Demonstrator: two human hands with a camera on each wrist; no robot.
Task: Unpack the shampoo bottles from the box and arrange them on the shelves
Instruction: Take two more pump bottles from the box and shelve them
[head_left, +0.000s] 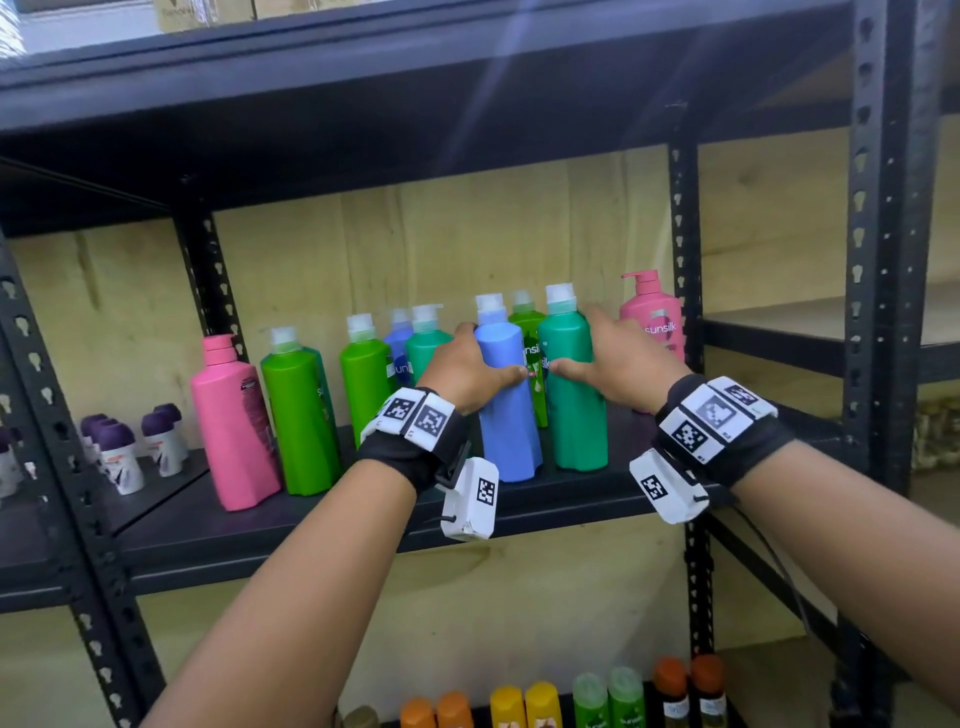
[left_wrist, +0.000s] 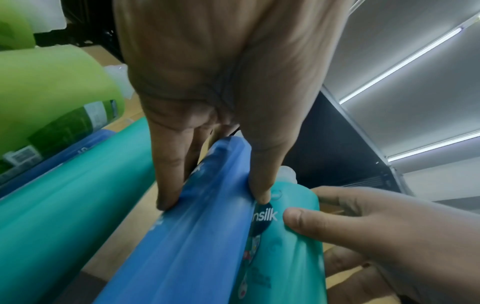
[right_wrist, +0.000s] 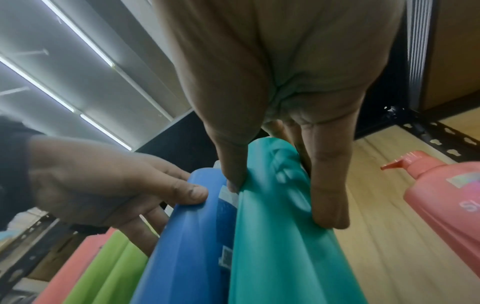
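A blue shampoo bottle (head_left: 506, 405) stands upright on the black middle shelf (head_left: 322, 525), and my left hand (head_left: 467, 364) grips its upper body, thumb on the front and fingers round the back. Right beside it stands a teal bottle (head_left: 574, 395), which my right hand (head_left: 613, 358) grips the same way. In the left wrist view my thumb and fingers pinch the blue bottle (left_wrist: 197, 226) with the teal bottle (left_wrist: 288, 246) touching it. The right wrist view shows my fingers round the teal bottle (right_wrist: 275, 236) next to the blue bottle (right_wrist: 189, 236).
More bottles stand on the same shelf: a pink one (head_left: 234, 421) and two green ones (head_left: 301, 410) at the left, several behind, and a pink pump bottle (head_left: 654, 317) at the right by the upright post (head_left: 685, 249). Small deodorants (head_left: 119, 452) sit far left. Bottles line the lower shelf (head_left: 524, 706).
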